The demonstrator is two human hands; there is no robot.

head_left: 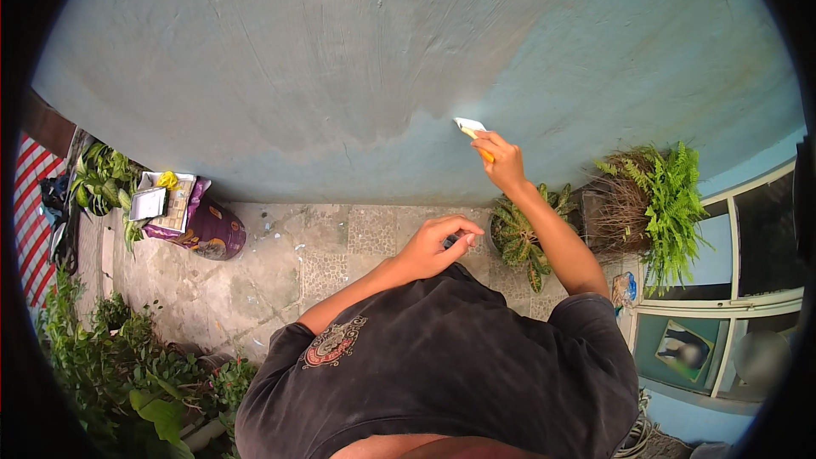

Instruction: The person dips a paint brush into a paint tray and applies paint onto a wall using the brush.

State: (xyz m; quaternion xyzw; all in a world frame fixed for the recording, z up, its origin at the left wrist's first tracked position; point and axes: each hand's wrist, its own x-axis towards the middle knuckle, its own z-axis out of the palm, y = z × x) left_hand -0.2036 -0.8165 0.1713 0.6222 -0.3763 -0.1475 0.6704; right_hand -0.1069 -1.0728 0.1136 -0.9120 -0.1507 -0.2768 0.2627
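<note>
My right hand (501, 161) grips the yellow-orange handle of a paintbrush (469, 126), its pale, paint-covered head at the blue-grey wall (323, 51). The wall has a duller grey area meeting a lighter blue one near the brush. My left hand (439, 245) hangs low in front of my dark T-shirt, fingers loosely bent and somewhat apart, with no held item clearly visible.
Paved floor (272, 297) runs along the wall. At left are a purple drum (212, 229) bearing trays (170, 195), plants (127, 374) and striped fabric (34, 212). At right stand a potted plant (527, 246), a fern (671, 204) and windows (680, 340).
</note>
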